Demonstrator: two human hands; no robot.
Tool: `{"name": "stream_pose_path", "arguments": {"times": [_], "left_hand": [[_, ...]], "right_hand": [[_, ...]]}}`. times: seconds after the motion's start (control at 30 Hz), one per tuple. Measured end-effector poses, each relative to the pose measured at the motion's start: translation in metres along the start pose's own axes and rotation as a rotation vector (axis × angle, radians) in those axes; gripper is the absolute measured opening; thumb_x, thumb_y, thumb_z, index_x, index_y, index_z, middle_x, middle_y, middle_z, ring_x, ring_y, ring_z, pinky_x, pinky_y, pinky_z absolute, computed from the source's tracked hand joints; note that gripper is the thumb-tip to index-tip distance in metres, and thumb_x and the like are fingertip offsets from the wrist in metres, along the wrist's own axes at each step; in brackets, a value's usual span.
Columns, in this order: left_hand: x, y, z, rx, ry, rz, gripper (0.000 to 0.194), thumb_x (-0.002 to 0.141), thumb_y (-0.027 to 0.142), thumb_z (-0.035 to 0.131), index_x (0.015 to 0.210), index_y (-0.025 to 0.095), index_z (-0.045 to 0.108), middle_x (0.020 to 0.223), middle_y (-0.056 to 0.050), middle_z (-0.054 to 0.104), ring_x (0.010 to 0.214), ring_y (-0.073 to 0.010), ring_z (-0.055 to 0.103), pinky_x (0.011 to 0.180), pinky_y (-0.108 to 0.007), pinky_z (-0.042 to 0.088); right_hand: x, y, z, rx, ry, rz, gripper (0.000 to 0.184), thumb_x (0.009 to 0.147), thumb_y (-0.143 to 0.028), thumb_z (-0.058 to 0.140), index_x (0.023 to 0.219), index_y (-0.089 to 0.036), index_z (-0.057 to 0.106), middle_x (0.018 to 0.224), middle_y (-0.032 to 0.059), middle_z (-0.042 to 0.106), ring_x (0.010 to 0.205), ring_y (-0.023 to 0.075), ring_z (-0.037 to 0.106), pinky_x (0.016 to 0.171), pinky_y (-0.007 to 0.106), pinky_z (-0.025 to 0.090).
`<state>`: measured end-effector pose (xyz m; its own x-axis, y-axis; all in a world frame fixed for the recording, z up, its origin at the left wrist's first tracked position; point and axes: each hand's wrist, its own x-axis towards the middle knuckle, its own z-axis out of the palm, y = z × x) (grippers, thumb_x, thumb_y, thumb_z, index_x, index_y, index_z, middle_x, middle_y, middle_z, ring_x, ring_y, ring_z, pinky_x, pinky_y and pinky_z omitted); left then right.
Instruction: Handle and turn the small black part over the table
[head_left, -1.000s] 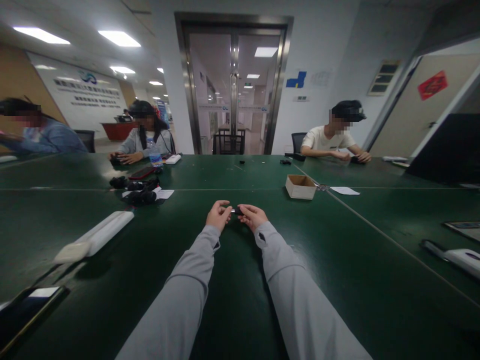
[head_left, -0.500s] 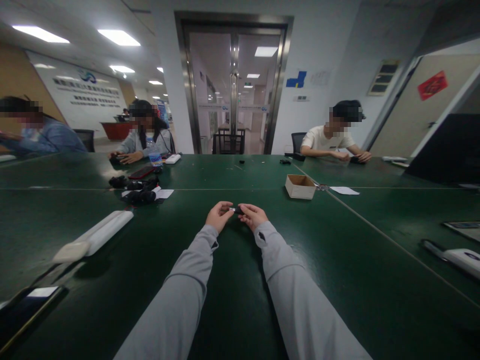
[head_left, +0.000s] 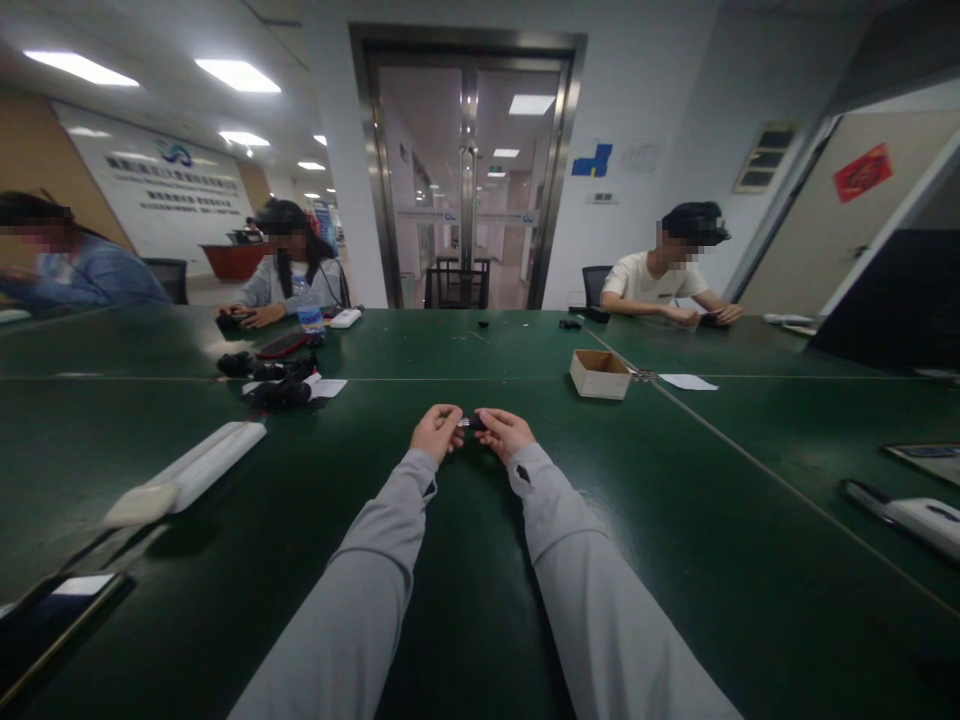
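Note:
A small black object with a silvery end, shaped like a USB stick, is held level between my two hands over the green table. My right hand pinches the black body between thumb and fingers. At the silvery end, my left hand has its fingers closed in a pinch. Its fingertips cover part of that end, so their exact grip is hard to see. Both forearms, in grey sleeves, reach forward from the near edge.
An open cardboard box stands ahead on the right, near a paper sheet. To the left lie a white power strip, a phone and black gear. A water bottle stands farther back. Several people sit around the table.
My left fingers have shifted slightly at the silvery end, and the small object shows a little more between the hands. My right hand stays almost where it was.

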<state>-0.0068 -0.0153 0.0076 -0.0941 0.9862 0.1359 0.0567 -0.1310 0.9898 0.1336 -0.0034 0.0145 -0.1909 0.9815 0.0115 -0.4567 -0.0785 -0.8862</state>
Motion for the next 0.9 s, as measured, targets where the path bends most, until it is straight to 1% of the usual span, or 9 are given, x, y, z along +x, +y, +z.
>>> {"name": "stream_pose_path", "arguments": {"times": [0.13,0.2,0.3,0.43,0.5,0.57,0.7,0.83,0.9], "left_hand": [[-0.0003,-0.0002,0.0013,-0.005,-0.012,0.125,0.032,0.061,0.031,0.064,0.087,0.016,0.054,0.069,0.000,0.053,0.051,-0.0077,0.050,0.040,-0.017,0.038],[0.0000,-0.0003,0.0010,-0.033,-0.001,0.096,0.032,0.059,0.030,0.065,0.086,0.016,0.052,0.075,-0.001,0.054,0.053,-0.0083,0.053,0.041,-0.017,0.040],[0.0010,-0.0006,0.0002,-0.022,-0.016,-0.013,0.028,0.070,0.038,0.055,0.085,0.015,0.050,0.061,0.001,0.052,0.041,-0.0073,0.048,0.034,-0.016,0.033],[0.0006,0.0001,-0.0003,0.005,-0.007,0.101,0.031,0.063,0.029,0.062,0.089,0.017,0.051,0.069,0.001,0.054,0.049,-0.0070,0.051,0.038,-0.015,0.037],[-0.0002,0.0007,0.0003,-0.015,0.009,0.063,0.033,0.064,0.031,0.062,0.092,0.017,0.050,0.072,0.000,0.055,0.049,-0.0072,0.052,0.038,-0.015,0.036],[-0.0008,0.0012,0.0012,-0.009,0.001,0.002,0.030,0.070,0.037,0.055,0.091,0.017,0.050,0.061,0.002,0.052,0.041,-0.0060,0.046,0.035,-0.015,0.031],[-0.0008,0.0012,0.0021,-0.013,-0.006,0.108,0.033,0.063,0.028,0.062,0.092,0.017,0.051,0.064,0.003,0.052,0.045,-0.0053,0.047,0.039,-0.014,0.034],[-0.0002,0.0008,0.0018,-0.009,-0.024,0.033,0.031,0.070,0.037,0.053,0.093,0.017,0.049,0.060,0.003,0.051,0.039,-0.0059,0.045,0.035,-0.016,0.030],[-0.0010,0.0014,0.0020,-0.001,-0.029,0.072,0.034,0.067,0.035,0.058,0.095,0.017,0.049,0.060,0.004,0.050,0.039,-0.0051,0.044,0.037,-0.016,0.031]], "right_hand": [[-0.0005,-0.0005,0.0005,-0.008,-0.006,0.002,0.011,0.066,-0.013,0.071,0.074,-0.010,0.063,0.060,0.0045,0.061,0.046,0.0095,0.056,0.041,0.015,0.046],[-0.0008,-0.0008,0.0007,-0.012,-0.006,-0.001,0.011,0.066,-0.013,0.070,0.074,-0.010,0.063,0.060,0.0046,0.062,0.046,0.0095,0.056,0.041,0.016,0.046],[-0.0011,-0.0011,0.0008,-0.013,-0.006,0.004,0.010,0.066,-0.013,0.070,0.074,-0.010,0.063,0.061,0.0044,0.062,0.046,0.0089,0.056,0.041,0.015,0.046],[-0.0011,-0.0014,0.0007,-0.011,-0.017,0.010,0.010,0.067,-0.012,0.069,0.075,-0.010,0.064,0.061,0.0047,0.062,0.046,0.0090,0.056,0.042,0.015,0.046],[-0.0010,-0.0015,0.0007,-0.011,-0.017,0.012,0.010,0.067,-0.012,0.069,0.075,-0.010,0.064,0.062,0.0049,0.062,0.046,0.0091,0.056,0.041,0.015,0.046],[-0.0007,-0.0015,0.0006,-0.013,-0.012,0.013,0.010,0.067,-0.012,0.069,0.074,-0.010,0.064,0.062,0.0047,0.062,0.046,0.0091,0.056,0.041,0.015,0.046],[-0.0001,-0.0008,0.0002,-0.021,-0.014,0.009,0.010,0.067,-0.013,0.070,0.075,-0.010,0.064,0.062,0.0045,0.062,0.046,0.0092,0.056,0.041,0.015,0.046],[0.0017,0.0013,-0.0003,-0.020,-0.003,0.004,0.011,0.066,-0.014,0.071,0.074,-0.011,0.064,0.061,0.0047,0.062,0.046,0.0093,0.056,0.040,0.015,0.046],[0.0029,0.0026,-0.0004,-0.018,0.005,0.000,0.011,0.066,-0.014,0.070,0.074,-0.010,0.064,0.060,0.0047,0.062,0.046,0.0093,0.056,0.040,0.015,0.045]]}}
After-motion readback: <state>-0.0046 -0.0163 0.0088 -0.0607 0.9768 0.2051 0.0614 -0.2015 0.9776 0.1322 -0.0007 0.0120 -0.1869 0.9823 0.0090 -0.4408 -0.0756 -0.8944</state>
